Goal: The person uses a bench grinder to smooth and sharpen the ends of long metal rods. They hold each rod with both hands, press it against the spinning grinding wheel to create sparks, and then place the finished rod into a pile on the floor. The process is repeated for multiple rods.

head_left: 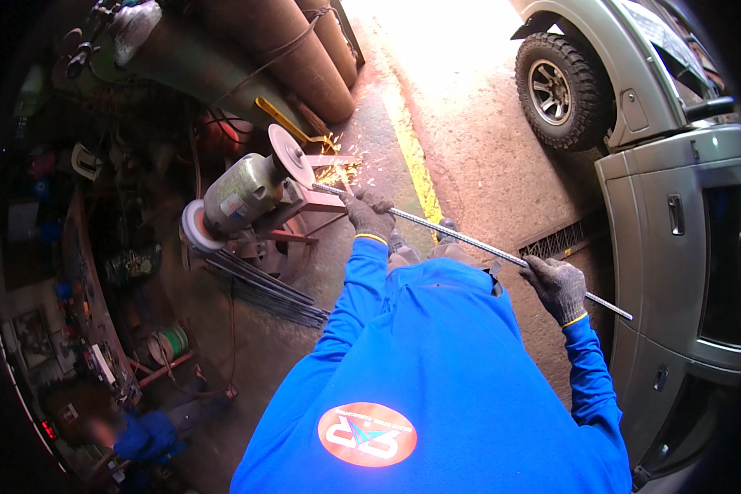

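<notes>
A long ribbed steel rod (461, 237) runs across in front of my body. Close to its far left end, my gloved left hand (369, 214) is wrapped round it. My gloved right hand (558, 286) grips the rod further right, and its other end sticks out past that hand. The rod's left tip meets the wheel (291, 156) of a green bench grinder (243, 196), where orange sparks (337, 170) spray out. A second wheel (198, 226) sits on the grinder's near side. Both gloves are dark grey with yellow cuff edges.
Several dark rods (267, 288) lie on the floor below the grinder. Large gas cylinders (296, 49) lean beyond it. At right stands a silver vehicle (675, 206), near a floor grate (564, 239). A yellow line (412, 148) crosses the floor. Another person in blue (148, 435) is at lower left.
</notes>
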`<state>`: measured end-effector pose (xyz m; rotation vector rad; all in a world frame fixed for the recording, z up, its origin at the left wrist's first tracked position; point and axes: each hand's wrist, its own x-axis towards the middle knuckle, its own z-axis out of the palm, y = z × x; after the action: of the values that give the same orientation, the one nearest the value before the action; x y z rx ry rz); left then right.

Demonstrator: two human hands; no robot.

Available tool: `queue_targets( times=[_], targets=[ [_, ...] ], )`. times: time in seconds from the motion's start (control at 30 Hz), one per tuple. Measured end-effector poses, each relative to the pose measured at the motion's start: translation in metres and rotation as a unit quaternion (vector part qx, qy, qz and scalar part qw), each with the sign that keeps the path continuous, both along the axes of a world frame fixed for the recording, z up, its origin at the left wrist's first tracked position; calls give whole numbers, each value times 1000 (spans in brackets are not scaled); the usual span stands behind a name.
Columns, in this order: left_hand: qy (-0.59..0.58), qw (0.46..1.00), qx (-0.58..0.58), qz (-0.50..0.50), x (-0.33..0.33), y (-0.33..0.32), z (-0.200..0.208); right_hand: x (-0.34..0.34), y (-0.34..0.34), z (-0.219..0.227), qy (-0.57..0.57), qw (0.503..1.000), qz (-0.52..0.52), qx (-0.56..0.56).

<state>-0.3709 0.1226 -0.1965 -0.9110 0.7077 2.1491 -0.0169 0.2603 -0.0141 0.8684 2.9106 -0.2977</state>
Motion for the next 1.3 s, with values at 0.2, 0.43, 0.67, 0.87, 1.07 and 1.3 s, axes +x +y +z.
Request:
queue_targets(
  times=[0.2, 0.43, 0.67, 0.87, 1.07, 1.3],
  targets=[
    [-4, 1000, 1, 8, 0, 0, -2, -4, 0, 2, 63, 997, 4, 38],
    [-7, 1000, -11, 17, -4, 5, -1, -5, 1, 1, 171, 984, 25, 54],
    [3, 1000, 10, 7, 0, 5, 3, 1, 6, -12, 63, 996, -63, 24],
    [2, 999, -21, -35, 5, 12, -3, -3, 33, 8, -168, 811, -177, -532],
    [-20, 999, 26, -15, 3, 7, 3, -3, 37, 4, -68, 911, -97, -394],
    [20, 999, 16, -25, -4, -2, -18, -13, 33, 12, -85, 947, -76, -301]
  ],
)
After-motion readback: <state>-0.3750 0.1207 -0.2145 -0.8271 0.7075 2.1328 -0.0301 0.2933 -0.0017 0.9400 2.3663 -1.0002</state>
